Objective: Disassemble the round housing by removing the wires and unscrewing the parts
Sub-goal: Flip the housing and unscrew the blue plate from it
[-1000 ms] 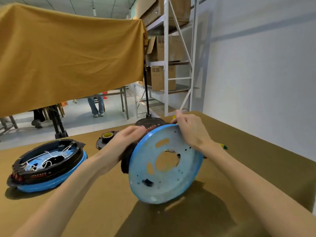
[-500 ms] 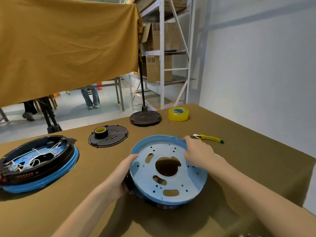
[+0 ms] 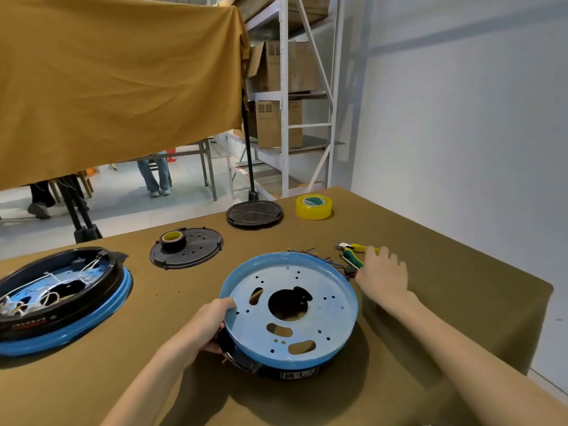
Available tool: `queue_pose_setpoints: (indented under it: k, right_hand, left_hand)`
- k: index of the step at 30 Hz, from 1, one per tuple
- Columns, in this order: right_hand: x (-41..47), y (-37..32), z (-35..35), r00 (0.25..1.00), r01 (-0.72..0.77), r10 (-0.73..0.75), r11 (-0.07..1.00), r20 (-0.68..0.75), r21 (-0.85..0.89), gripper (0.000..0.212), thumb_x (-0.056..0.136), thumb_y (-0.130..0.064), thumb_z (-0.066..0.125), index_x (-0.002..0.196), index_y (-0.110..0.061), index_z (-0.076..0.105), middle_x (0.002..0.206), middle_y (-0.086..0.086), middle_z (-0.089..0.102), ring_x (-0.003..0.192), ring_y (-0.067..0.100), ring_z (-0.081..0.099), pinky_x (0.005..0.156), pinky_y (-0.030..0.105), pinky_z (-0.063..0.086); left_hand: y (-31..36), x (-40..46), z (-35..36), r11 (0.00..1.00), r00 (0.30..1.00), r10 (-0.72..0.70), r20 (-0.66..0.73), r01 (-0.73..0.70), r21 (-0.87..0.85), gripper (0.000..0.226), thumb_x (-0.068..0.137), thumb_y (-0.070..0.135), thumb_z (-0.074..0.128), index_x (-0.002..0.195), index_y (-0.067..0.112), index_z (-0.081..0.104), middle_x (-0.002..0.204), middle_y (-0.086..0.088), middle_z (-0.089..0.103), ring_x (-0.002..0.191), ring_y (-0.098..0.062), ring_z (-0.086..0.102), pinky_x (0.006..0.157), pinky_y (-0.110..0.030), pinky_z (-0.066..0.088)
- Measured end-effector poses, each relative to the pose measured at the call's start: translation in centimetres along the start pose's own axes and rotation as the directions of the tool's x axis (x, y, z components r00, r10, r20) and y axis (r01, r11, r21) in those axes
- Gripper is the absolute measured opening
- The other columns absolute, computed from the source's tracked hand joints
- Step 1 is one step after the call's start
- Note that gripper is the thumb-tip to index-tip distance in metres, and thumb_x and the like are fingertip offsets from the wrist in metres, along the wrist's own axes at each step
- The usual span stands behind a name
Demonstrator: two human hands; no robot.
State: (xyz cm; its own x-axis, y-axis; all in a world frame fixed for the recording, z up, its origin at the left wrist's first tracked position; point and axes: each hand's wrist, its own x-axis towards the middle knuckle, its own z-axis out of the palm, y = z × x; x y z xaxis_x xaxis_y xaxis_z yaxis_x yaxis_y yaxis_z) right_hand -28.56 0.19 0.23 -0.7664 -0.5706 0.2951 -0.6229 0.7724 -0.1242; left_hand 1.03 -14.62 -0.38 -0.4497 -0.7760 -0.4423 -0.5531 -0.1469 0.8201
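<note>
Left hand [image 3: 205, 325] grips housing [image 3: 290, 312]; its label [image 3: 298, 374] seems unreadable.

Count on counter [image 3: 445, 302]: 2 round housings, one [image 3: 289, 309] near, one [image 3: 58, 299] left. 2 black discs [image 3: 196, 250] [image 3: 254, 214]. 2 tape rolls, one yellow [image 3: 313, 206], one black [image 3: 172, 241]. 1 pair of pliers [image 3: 353, 248]. 1 bundle of loose wires [image 3: 310, 253].

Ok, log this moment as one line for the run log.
stage: housing flat on table, blue base up | left hand: holds housing rim | right hand: open, reaching over pliers | wires: behind housing
</note>
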Motion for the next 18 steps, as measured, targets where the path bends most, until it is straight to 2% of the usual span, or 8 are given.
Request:
queue_pose_setpoints:
  k: [3, 6, 8, 10, 12, 14, 16, 18]
  right_hand:
    - [-0.4, 2.1, 0.5, 0.980, -0.051, 0.069, 0.994, 0.187, -0.097, 0.036, 0.102, -0.037, 0.048, 0.128, -0.012, 0.049, 0.131, 0.013, 0.056, 0.119, 0.033, 0.057, 0.090, 0.039, 0.046]
    - [-0.8, 2.3, 0.5, 0.984, 0.033, -0.012, 0.993, 0.178, -0.116, 0.027, 0.105, -0.032, 0.045, 0.123, -0.013, 0.052, 0.128, 0.010, 0.059, 0.114, 0.030, 0.060, 0.080, 0.037, 0.046]
    - [-1.4, 2.0, -0.4, 0.992, 0.036, -0.024, 0.995, 0.121, -0.098, 0.026, 0.106, -0.030, 0.046, 0.123, -0.011, 0.052, 0.127, 0.011, 0.054, 0.106, 0.031, 0.064, 0.071, 0.035, 0.043]
    - [-1.8, 1.7, -1.6, 0.999, 0.025, -0.026, 1.000, 0.030, 0.018, 0.026, 0.106, -0.031, 0.045, 0.121, -0.010, 0.052, 0.122, 0.011, 0.052, 0.095, 0.032, 0.066, 0.066, 0.034, 0.041]
    - [-2.0, 1.2, -3.1, 0.998, 0.057, -0.050, 0.964, -0.033, 0.259, 0.025, 0.105, -0.033, 0.049, 0.118, -0.014, 0.057, 0.114, 0.006, 0.054, 0.090, 0.028, 0.061, 0.067, 0.034, 0.041]
    - [-2.1, 0.4, -4.8, 0.992, 0.125, -0.099, 0.842, -0.077, 0.524, 0.019, 0.100, -0.034, 0.061, 0.111, -0.019, 0.063, 0.106, 0.001, 0.057, 0.088, 0.017, 0.057, 0.068, 0.030, 0.041]
    - [-2.2, -0.7, -6.6, 0.987, 0.152, -0.136, 0.654, -0.082, 0.741, 0.019, 0.091, -0.031, 0.075, 0.104, -0.020, 0.067, 0.102, -0.002, 0.065, 0.088, 0.011, 0.061, 0.066, 0.021, 0.044]
    - [-2.4, -1.9, -7.9, 0.986, 0.137, -0.145, 0.474, -0.076, 0.870, 0.027, 0.083, -0.028, 0.084, 0.103, -0.018, 0.069, 0.097, 0.001, 0.070, 0.080, 0.013, 0.068, 0.061, 0.020, 0.052]
  left_hand:
    - [-0.1, 0.2, -0.1, 1.000, 1.000, -0.003, -0.011, 0.003, 0.002, 0.029, 0.097, 0.043, 0.048, 0.107, 0.018, 0.061, 0.097, -0.012, 0.076, 0.090, -0.030, 0.074, 0.076, -0.038, 0.061]
    - [-0.1, 0.2, 0.0, 1.000, 1.000, -0.002, -0.024, 0.002, -0.011, 0.030, 0.095, 0.042, 0.050, 0.105, 0.017, 0.062, 0.093, -0.013, 0.076, 0.086, -0.030, 0.074, 0.070, -0.036, 0.060]
    - [-0.1, 0.1, 0.1, 1.000, 1.000, 0.001, -0.031, -0.002, -0.008, 0.031, 0.095, 0.042, 0.049, 0.104, 0.016, 0.063, 0.096, -0.015, 0.077, 0.089, -0.032, 0.074, 0.074, -0.039, 0.060]
    - [-0.1, 0.0, 0.0, 1.000, 1.000, 0.007, -0.024, -0.007, -0.003, 0.032, 0.096, 0.043, 0.048, 0.105, 0.016, 0.062, 0.101, -0.016, 0.076, 0.094, -0.033, 0.073, 0.079, -0.040, 0.060]
    - [0.0, -0.1, 0.0, 1.000, 1.000, 0.009, 0.002, -0.009, 0.017, 0.033, 0.096, 0.046, 0.047, 0.107, 0.018, 0.060, 0.106, -0.016, 0.073, 0.096, -0.031, 0.070, 0.083, -0.041, 0.060]
    - [0.3, -0.2, 0.1, 0.999, 0.999, 0.007, 0.048, -0.009, 0.034, 0.038, 0.097, 0.052, 0.046, 0.115, 0.021, 0.056, 0.110, -0.011, 0.068, 0.099, -0.027, 0.066, 0.079, -0.039, 0.060]
    - [0.5, -0.4, 0.1, 0.999, 0.994, 0.012, 0.111, -0.016, 0.038, 0.044, 0.097, 0.062, 0.047, 0.121, 0.025, 0.053, 0.111, -0.004, 0.066, 0.098, -0.023, 0.065, 0.070, -0.037, 0.061]
    - [0.5, -0.1, -0.3, 1.000, 0.982, 0.010, 0.186, -0.008, -0.011, 0.056, 0.088, 0.072, 0.056, 0.116, 0.023, 0.059, 0.111, -0.008, 0.071, 0.096, -0.025, 0.070, 0.076, -0.044, 0.065]
